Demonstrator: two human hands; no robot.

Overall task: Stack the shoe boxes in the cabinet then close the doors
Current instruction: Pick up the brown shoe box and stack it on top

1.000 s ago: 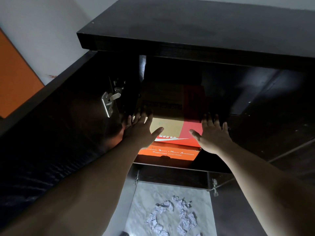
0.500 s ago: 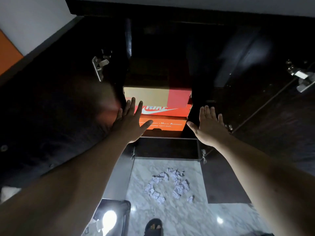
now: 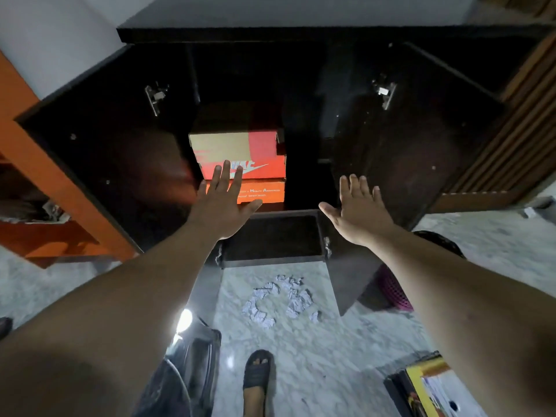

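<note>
1. The cabinet (image 3: 301, 34) stood dark, with the left door (image 3: 105, 152) and the right door (image 3: 415, 139) both swung wide.
2. I saw three shoe boxes (image 3: 240, 164) stacked inside, at the left of the opening.
3. My left hand (image 3: 222, 206) hung flat before the boxes, fingers straight, gripping nothing.
4. My right hand (image 3: 358, 212) was spread near the right door, likewise empty.
5. Paper scraps (image 3: 279, 302) lay on the floor.
</note>
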